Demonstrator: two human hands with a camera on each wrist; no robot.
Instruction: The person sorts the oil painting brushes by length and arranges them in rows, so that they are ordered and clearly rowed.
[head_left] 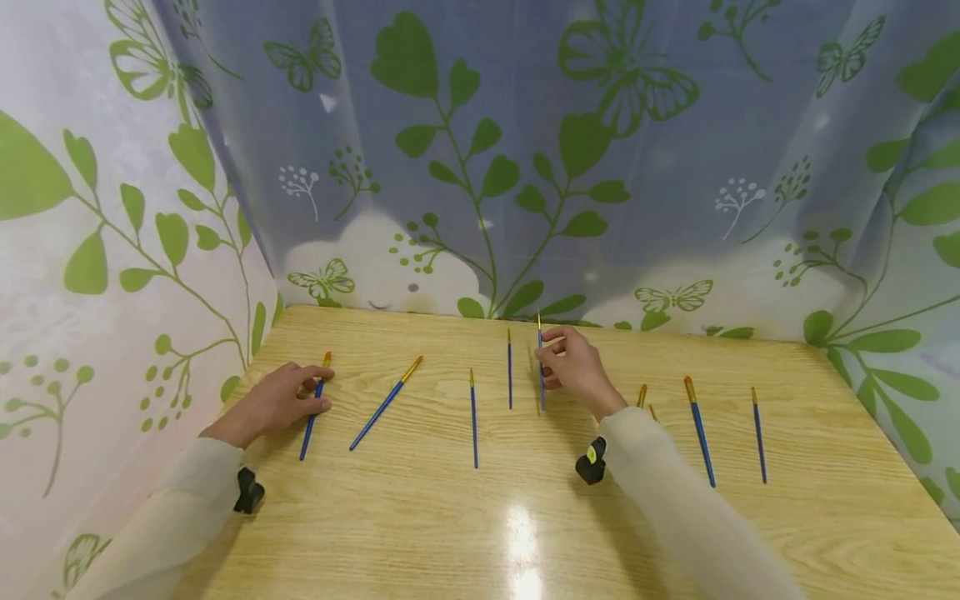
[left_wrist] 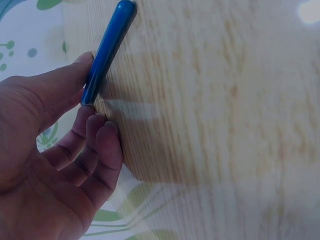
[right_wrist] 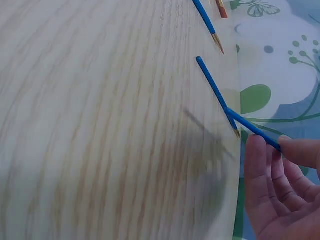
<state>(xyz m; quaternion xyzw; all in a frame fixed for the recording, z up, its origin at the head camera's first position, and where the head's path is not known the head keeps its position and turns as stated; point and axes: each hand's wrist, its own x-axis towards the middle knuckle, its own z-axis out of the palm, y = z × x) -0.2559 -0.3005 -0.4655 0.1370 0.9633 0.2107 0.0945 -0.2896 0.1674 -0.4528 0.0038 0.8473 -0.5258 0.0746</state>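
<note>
At the left of the table, my left hand (head_left: pixel 281 396) pinches a blue-handled paintbrush (head_left: pixel 309 431) between thumb and fingers. Its orange bristles point away from me, and the rounded handle end faces the left wrist camera. My right hand (head_left: pixel 576 367) holds a thinner blue paintbrush (right_wrist: pixel 252 129) between thumb and fingertips near the back of the table. That brush is raised over the wood, its shadow falling beside it and its tip pointing to the curtain. Just left of it lies another thin paintbrush (head_left: pixel 510 375).
Between my hands lie a wider paintbrush (head_left: pixel 384 417) and a thin paintbrush (head_left: pixel 474 425). On the right are a thick paintbrush (head_left: pixel 701 433) and a thin paintbrush (head_left: pixel 759 442). My right sleeve partly hides more brushes (head_left: pixel 642 395). A leaf-patterned curtain (head_left: pixel 517 267) borders the wooden table (head_left: pixel 420 525).
</note>
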